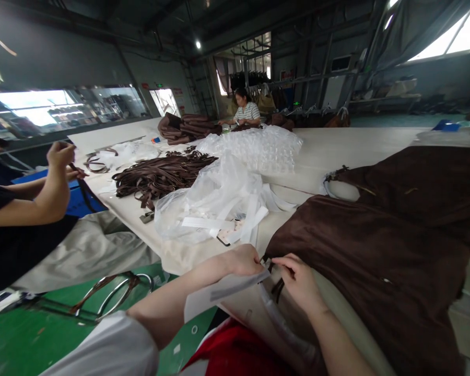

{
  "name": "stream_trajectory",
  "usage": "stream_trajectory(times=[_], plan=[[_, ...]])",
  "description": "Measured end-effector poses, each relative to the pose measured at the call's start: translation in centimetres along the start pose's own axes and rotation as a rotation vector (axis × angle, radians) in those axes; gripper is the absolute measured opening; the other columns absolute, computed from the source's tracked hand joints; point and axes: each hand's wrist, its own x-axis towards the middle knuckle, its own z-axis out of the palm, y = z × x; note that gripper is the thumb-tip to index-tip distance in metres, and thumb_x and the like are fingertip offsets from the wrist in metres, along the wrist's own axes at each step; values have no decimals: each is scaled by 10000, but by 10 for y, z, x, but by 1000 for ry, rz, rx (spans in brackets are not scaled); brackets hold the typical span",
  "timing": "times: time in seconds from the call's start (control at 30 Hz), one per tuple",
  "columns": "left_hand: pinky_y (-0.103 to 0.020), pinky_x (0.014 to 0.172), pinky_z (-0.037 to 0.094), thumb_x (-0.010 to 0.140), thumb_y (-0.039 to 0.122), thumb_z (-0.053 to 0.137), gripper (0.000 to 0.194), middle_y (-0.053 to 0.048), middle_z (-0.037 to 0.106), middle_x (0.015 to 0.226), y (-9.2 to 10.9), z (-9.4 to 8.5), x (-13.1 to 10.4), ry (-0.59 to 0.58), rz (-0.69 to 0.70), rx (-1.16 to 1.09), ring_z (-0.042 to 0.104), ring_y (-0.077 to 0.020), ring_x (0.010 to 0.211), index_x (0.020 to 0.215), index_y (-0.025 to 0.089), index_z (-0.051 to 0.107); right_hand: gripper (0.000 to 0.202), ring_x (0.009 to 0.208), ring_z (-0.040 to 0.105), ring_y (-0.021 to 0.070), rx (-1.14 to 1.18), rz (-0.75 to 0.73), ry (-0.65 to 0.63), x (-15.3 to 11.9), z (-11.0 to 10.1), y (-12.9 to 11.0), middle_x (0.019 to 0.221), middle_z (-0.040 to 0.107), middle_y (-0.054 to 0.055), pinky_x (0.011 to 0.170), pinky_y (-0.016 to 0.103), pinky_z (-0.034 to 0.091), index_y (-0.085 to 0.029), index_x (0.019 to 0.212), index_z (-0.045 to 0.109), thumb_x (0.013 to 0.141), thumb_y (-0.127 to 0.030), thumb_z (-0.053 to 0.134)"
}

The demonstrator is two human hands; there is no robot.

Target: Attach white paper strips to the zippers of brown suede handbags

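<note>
My left hand [246, 260] is closed at the table's near edge, with a white strip [223, 292] hanging from it and lying along my forearm. Just to its right, my right hand [300, 279] pinches at a small dark piece between the two hands; its details are too small to tell. A dark brown bag [337, 235] lies to the right, its edge close to my fingertips. A pale curved piece wrapped in clear plastic [290, 334] hangs below my hands.
Clear plastic and white strips [227, 193] lie ahead, beside a pile of brown straps [160, 175]. Farther back are folded brown pieces [188, 128] and a seated person [246, 112]. Another person's arms [50, 193] reach in at the left. A metal-ringed stool [117, 297] stands on the green floor.
</note>
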Motion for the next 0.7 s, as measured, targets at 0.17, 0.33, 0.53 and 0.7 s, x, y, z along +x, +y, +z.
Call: stream_trajectory(times=[0.17, 0.33, 0.53, 0.7], plan=[[-232, 466, 243, 712, 382, 542, 325, 17, 402, 441, -4, 3, -3, 69, -15, -14, 357, -85, 458, 558, 115, 645, 241, 875, 656, 235, 200, 68, -71, -1, 11, 0, 947, 724, 66, 780, 362, 510, -224, 929, 733, 798, -258, 535], [-238, 473, 234, 755, 388, 517, 363, -13, 478, 468, 0, 14, 2, 133, -33, -11, 353, -90, 483, 602, 100, 678, 162, 573, 642, 181, 320, 368, 4, 1, 14, 10, 760, 727, 26, 572, 305, 500, -220, 799, 704, 699, -226, 577], [-233, 482, 237, 798, 373, 499, 359, -10, 472, 488, 2, 22, 7, 156, 39, 14, 352, -98, 499, 644, 112, 690, 155, 325, 493, 123, 462, 634, -8, 0, 12, 12, 559, 667, 10, 309, 207, 275, -198, 787, 626, 659, -240, 551], [-195, 505, 260, 841, 401, 443, 388, 37, 389, 539, -10, 26, 4, 112, 225, -111, 342, -88, 545, 664, 128, 656, 179, 357, 443, 68, 870, 707, -13, 0, 16, -4, 585, 642, 10, 325, 160, 213, -176, 729, 566, 668, -332, 625]])
